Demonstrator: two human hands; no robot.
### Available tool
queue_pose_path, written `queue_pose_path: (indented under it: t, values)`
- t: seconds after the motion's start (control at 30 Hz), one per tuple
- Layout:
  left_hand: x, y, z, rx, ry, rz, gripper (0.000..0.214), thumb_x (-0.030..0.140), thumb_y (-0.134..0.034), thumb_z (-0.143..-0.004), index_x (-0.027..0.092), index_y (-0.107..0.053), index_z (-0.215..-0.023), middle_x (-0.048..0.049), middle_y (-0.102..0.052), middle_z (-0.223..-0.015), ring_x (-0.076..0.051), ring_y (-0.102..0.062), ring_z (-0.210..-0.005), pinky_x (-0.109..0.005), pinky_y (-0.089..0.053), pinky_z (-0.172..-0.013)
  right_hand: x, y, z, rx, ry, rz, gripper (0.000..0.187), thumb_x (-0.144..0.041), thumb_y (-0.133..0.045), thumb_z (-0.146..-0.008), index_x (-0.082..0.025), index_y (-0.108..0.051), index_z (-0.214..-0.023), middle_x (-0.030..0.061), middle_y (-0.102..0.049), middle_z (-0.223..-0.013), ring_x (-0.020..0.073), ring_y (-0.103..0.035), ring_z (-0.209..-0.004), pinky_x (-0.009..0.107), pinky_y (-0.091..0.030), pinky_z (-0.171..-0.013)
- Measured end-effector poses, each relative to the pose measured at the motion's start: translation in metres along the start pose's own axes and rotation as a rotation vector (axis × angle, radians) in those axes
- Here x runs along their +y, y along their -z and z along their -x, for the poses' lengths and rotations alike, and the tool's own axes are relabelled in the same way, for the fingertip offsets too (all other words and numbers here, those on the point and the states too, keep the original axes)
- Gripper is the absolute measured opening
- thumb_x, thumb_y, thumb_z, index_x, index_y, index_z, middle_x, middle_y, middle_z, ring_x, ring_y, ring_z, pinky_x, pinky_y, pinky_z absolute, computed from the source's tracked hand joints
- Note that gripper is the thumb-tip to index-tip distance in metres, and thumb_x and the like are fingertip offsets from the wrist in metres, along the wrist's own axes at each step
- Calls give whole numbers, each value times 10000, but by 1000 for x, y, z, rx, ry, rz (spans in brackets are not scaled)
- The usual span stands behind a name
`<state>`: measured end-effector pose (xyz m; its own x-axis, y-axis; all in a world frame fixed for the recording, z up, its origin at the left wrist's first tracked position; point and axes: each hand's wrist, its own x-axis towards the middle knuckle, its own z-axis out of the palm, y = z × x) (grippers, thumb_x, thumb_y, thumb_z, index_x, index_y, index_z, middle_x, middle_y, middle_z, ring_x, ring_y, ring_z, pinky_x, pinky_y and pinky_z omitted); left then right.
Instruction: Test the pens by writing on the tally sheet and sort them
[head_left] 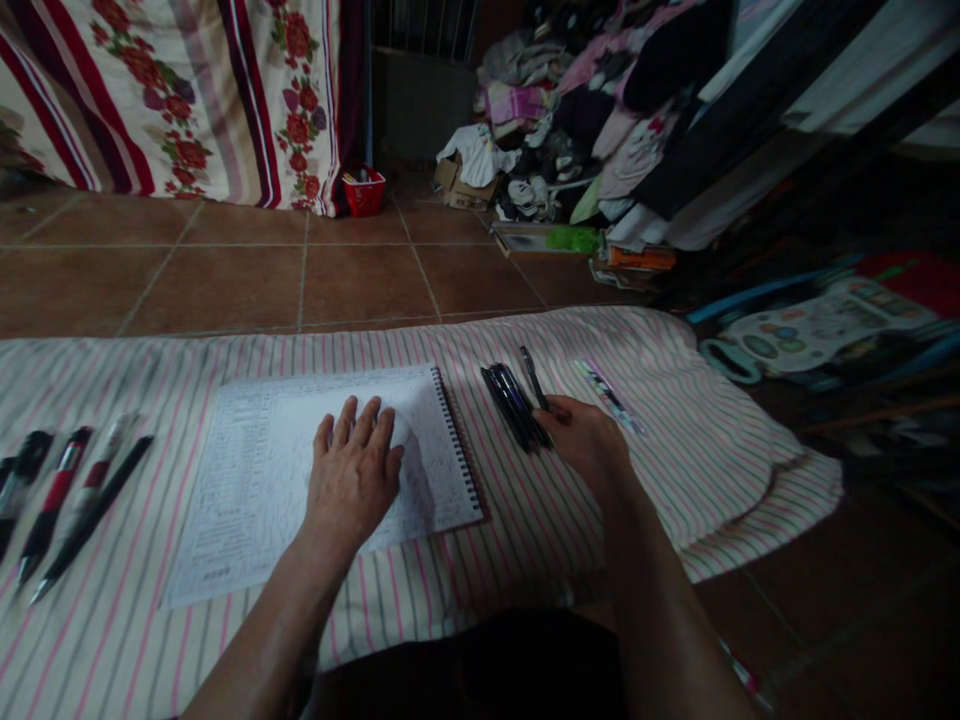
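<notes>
My left hand (352, 470) lies flat, fingers stretched, on an open spiral notebook (262, 470) full of small writing. My right hand (589, 440) is to the right of the notebook, fingers pinched on a dark pen (533, 377) that points away from me. Right beside it lies a bunch of dark pens (514, 405) on the striped cloth (675, 450). One patterned pen (607, 395) lies further right, apart from the hand.
Several pens and markers (64, 505) lie in a row at the left on the cloth. Brown tiled floor (225, 280) stretches beyond. A red basket (364, 190) stands by a floral cloth (187, 90). Piled clothes (585, 110) and a toy board (810, 325) crowd the right.
</notes>
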<state>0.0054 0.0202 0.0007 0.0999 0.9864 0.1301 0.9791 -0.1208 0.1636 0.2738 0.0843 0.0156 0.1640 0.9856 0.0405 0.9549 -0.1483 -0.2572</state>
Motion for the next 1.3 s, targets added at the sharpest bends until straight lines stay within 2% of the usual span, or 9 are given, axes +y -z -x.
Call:
queue_pose_path:
  t: [0.37,0.83,1.1,1.3]
  values:
    - [0,0,1,0,6,-7,425,275,-372,-917,172,-495,-1310,-76,-443,-1432,-308,-310,-1361,-522,-265,-1080,6,-4,0,-58,-15,31,326,-379,-492,-825,-242,-686,-1048,64,-732,-927,242,-666,-839,322,-444,-674]
    - [-1,0,1,-5,0,-9,428,281,-368,-916,174,-490,-1313,-75,-441,-1434,-310,-310,-1360,-528,-266,-1077,7,-6,-1,-61,-37,4,314,-383,-503,-817,-256,-686,-1038,49,-735,-910,240,-663,-821,320,-434,-644]
    - [-1,1,1,0,0,-15,426,276,-369,-918,169,-497,-1310,-78,-447,-1429,-311,-318,-1356,-520,-267,-1080,3,-2,-1,-99,-80,-46,321,-374,-509,-814,-240,-667,-1060,42,-728,-936,247,-658,-889,330,-442,-701]
    - [-1,-1,1,10,-1,-3,423,275,-382,-913,173,-497,-1307,-77,-448,-1428,-311,-321,-1355,-528,-270,-1075,5,-3,-1,-77,-77,-62,314,-379,-523,-806,-239,-669,-1045,39,-728,-905,245,-658,-875,334,-445,-703]
